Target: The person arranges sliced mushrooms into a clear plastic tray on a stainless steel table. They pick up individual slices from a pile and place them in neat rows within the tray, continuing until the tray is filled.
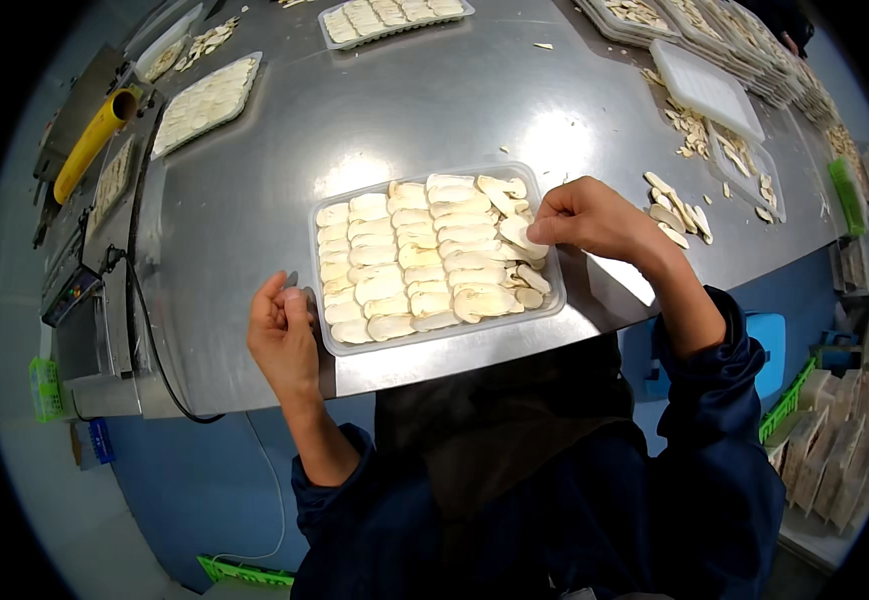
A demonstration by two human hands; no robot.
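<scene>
A clear plastic tray [442, 341] lies near the metal table's front edge. Overlapping pale dried mushroom slices [408, 255] fill most of it in neat columns. Along its right side the slices are smaller and lie less evenly. My right hand [592, 221] reaches over that side, with thumb and fingers pinched at a broad, pale mushroom slice [518, 232]. Just off the tray's left edge is my left hand [284, 337], loosely curled, its thumb and forefinger slightly apart and no object visible in it.
Loose slices [674, 210] lie right of the tray, near a part-filled container [749, 176] and a white lid [708, 90]. Stacked trays [734, 45] stand at back right. Filled trays sit at the back [393, 19] and left [209, 101]. A black cable [153, 337] crosses the left table edge.
</scene>
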